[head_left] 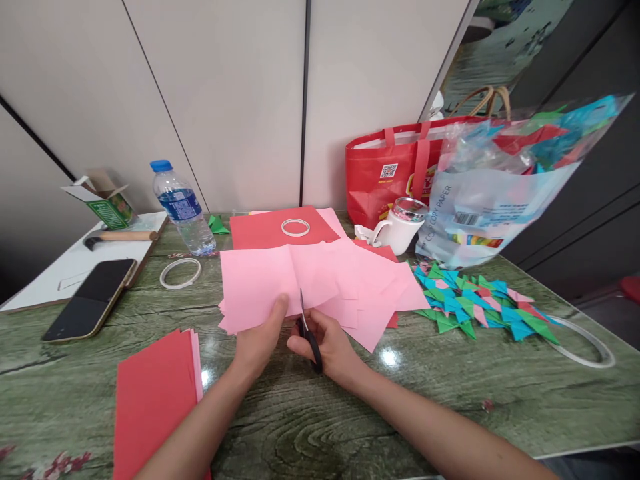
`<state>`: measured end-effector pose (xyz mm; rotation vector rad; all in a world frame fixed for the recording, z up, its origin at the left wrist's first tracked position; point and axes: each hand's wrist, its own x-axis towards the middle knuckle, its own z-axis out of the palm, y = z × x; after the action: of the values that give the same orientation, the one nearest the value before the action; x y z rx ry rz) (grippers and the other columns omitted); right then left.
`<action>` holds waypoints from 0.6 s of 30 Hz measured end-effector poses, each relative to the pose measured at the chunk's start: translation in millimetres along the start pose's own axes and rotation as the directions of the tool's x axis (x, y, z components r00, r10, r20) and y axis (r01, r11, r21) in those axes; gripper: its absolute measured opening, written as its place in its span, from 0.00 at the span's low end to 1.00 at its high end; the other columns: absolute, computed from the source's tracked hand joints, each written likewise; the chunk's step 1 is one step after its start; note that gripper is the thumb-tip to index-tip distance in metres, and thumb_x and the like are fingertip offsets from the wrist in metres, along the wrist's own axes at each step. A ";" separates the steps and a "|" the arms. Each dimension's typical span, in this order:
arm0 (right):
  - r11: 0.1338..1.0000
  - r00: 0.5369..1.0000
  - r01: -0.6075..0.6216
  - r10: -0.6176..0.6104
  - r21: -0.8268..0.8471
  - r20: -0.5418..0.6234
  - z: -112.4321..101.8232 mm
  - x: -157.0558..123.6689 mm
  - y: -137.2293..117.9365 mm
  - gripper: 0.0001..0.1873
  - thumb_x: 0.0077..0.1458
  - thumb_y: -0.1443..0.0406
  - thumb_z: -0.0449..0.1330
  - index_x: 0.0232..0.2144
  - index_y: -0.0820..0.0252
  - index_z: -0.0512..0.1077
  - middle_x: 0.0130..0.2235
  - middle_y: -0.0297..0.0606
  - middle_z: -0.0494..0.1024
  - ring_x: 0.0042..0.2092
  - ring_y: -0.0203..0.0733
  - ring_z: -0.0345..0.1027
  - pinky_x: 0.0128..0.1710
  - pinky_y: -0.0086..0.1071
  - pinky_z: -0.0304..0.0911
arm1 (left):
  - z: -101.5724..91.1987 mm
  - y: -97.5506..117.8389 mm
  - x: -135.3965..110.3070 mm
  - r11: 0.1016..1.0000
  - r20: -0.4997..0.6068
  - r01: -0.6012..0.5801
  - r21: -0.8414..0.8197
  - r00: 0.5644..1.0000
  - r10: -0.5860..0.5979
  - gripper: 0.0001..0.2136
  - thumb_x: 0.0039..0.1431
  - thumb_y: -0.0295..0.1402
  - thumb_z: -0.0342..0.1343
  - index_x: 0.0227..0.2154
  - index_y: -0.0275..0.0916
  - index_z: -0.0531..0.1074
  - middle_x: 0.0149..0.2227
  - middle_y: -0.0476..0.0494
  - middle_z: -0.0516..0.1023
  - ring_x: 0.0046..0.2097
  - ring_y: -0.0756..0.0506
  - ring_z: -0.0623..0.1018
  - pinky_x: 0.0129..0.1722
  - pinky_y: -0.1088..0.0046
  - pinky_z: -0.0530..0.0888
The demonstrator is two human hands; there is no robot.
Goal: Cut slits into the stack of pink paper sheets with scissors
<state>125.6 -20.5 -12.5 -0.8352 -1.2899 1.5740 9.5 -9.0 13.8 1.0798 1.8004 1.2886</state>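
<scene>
As two hands (259, 333) (327, 343) grip, scissors (313, 348) meet perhaps one pink sheet (256, 283).

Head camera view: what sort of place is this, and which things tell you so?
Probably an indoor table serving as a papercraft workspace; home or workplace, I cannot tell. Signs: scissors at a pink sheet, and a heap of small coloured paper pieces.
</scene>
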 end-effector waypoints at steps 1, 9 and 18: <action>1.000 1.000 0.001 -0.001 -0.001 0.001 0.1 -0.1 -0.3 0.19 0.37 0.57 0.65 0.27 0.62 0.63 0.25 0.30 0.65 0.26 0.31 0.56 0.26 0.27 0.55 | -0.1 0.3 -0.2 1.000 -0.002 -0.001 0.006 1.000 0.001 0.21 0.45 0.41 0.55 0.42 0.36 0.68 0.46 0.38 0.71 0.48 0.43 0.70 0.53 0.66 0.60; 1.000 1.000 0.005 -0.005 -0.018 -0.015 0.1 -0.8 -0.5 0.17 0.39 0.58 0.64 0.27 0.62 0.64 0.24 0.30 0.65 0.25 0.31 0.57 0.25 0.27 0.55 | -0.8 0.7 -0.3 0.999 0.013 0.001 0.035 1.000 -0.001 0.21 0.46 0.42 0.54 0.42 0.36 0.67 0.46 0.39 0.71 0.48 0.44 0.70 0.53 0.67 0.60; 1.000 0.999 -0.010 0.009 -0.022 -0.031 1.7 -0.8 0.3 0.17 0.39 0.56 0.63 0.29 0.62 0.66 0.21 0.30 0.66 0.22 0.30 0.57 0.22 0.26 0.55 | -2.7 1.8 -1.6 0.998 0.037 -0.021 0.051 0.999 0.019 0.20 0.48 0.42 0.52 0.42 0.36 0.67 0.46 0.41 0.72 0.47 0.45 0.70 0.52 0.69 0.61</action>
<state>124.3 -21.9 -12.5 -0.8779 -1.2854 1.5510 8.3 -11.2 16.4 1.1452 1.8081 1.2326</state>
